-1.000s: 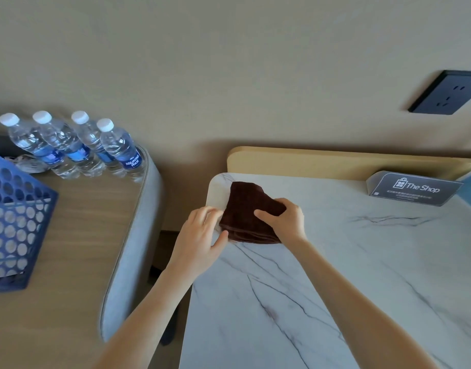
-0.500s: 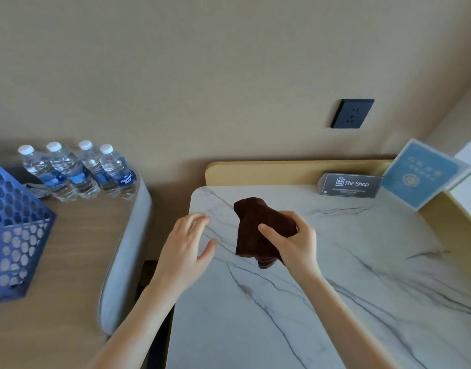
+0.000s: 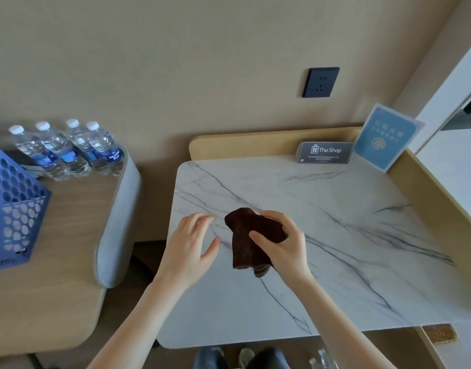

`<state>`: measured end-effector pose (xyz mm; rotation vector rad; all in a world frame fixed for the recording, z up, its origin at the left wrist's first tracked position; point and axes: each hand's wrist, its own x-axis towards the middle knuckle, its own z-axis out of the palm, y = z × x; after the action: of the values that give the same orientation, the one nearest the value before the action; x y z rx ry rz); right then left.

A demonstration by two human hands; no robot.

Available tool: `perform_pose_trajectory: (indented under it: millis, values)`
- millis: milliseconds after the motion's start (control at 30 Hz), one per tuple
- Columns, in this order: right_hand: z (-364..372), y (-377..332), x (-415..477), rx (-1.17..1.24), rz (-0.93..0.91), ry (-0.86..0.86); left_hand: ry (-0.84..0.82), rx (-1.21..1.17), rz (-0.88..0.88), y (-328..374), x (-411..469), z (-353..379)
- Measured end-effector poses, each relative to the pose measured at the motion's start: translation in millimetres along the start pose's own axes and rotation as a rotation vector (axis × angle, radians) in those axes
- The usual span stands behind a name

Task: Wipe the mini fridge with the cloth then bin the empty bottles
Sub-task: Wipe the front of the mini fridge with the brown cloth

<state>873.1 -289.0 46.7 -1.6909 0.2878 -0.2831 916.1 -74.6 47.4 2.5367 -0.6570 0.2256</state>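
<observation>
My right hand grips a dark brown cloth, lifted above the white marble top; the cloth hangs bunched below my fingers. My left hand hovers just left of the cloth with fingers spread, holding nothing. Several water bottles with white caps and blue labels stand in a row at the back of the wooden side table on the left. The mini fridge itself is not visible as such.
A blue perforated basket sits at the left edge of the side table. A dark "The Shop" card and a blue sign lean at the marble top's back right. A wall socket is above.
The cloth has come off the top's back left corner and moved toward me in my right hand. My left hand let go of it and now hovers beside it. The camera tilted down and back.
</observation>
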Motion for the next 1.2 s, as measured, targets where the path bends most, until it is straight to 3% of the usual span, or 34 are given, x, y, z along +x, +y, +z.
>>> perform_pose_trajectory:
  millis: [233, 533, 933, 1200]
  values:
    - [-26, 17, -40, -0.051, -0.056, -0.085, -0.044, 0.017, -0.073, 28, -42, 13]
    - [-58, 23, -124, 0.037, 0.000, 0.031, -0.039, 0.023, -0.027, 65, -102, -7]
    - [-80, 40, -349, 0.181, 0.113, 0.119, -0.130, 0.017, 0.091, 104, -304, -33]
    - [-115, 38, -440, 0.139, 0.074, 0.139, -0.130, -0.053, 0.085, 162, -370, -36]
